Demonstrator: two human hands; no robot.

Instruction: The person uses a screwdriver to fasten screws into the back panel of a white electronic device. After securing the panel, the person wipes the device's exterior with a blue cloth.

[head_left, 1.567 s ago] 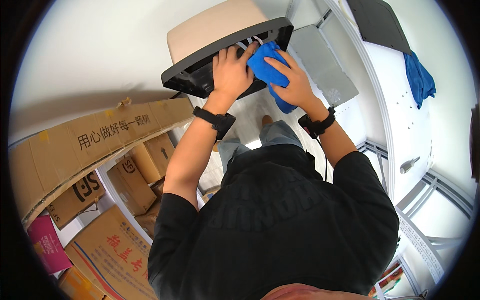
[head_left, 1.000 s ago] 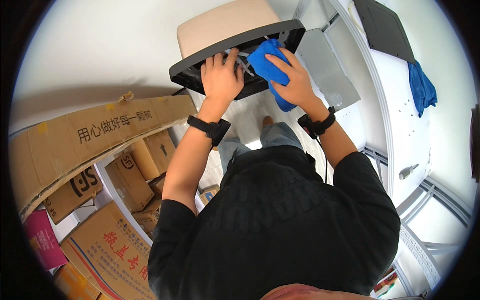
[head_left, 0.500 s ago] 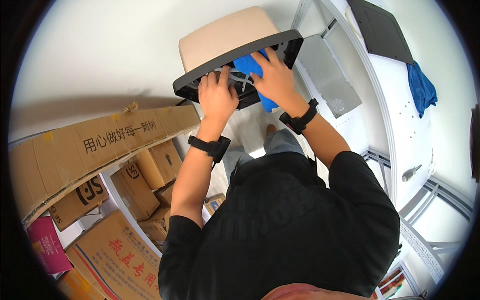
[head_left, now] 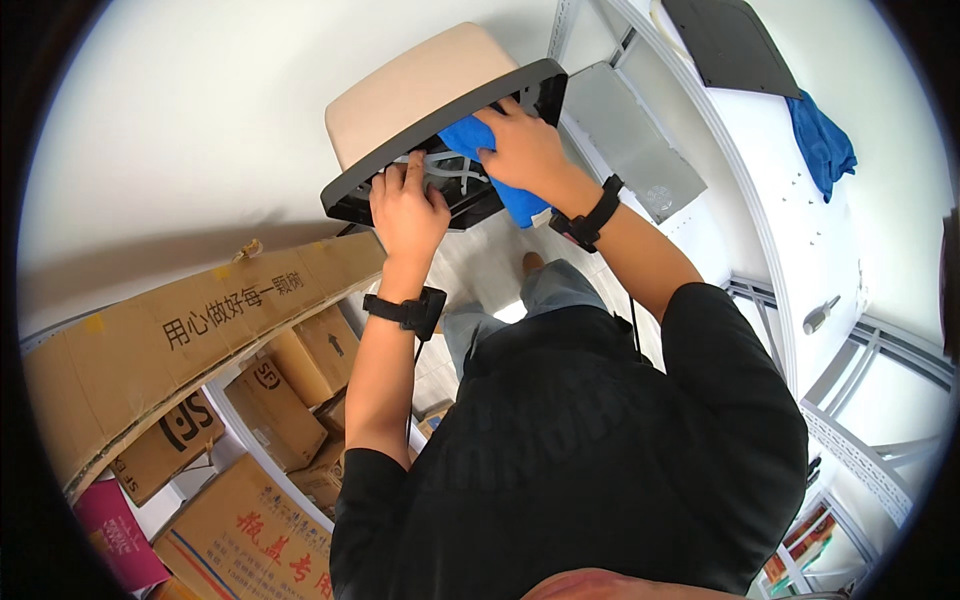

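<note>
A beige, box-shaped appliance housing [head_left: 420,85] with a dark grey rim [head_left: 440,125] is tilted in front of me, its open side toward me. Pale tubes [head_left: 465,172] show within the dark interior. My left hand [head_left: 408,215] grips the near left part of the opening, its fingertips reaching inside. In my right hand [head_left: 525,150] is a blue cloth [head_left: 518,203], pressed against the inside of the rim near its right end. Part of the cloth hangs below that hand. What supports the housing is hidden.
To the right, a white shelf holds a dark grey panel [head_left: 735,45], another blue cloth [head_left: 825,150], a screwdriver [head_left: 820,315] and several small screws. A grey metal plate [head_left: 635,140] lies beyond my right wrist. Cardboard boxes [head_left: 270,410] fill the left, beneath a long flattened carton [head_left: 200,305].
The view has turned slightly, so the housing and shelf sit further left. More of the blue cloth shows below my right hand. Both hands remain at the opening.
</note>
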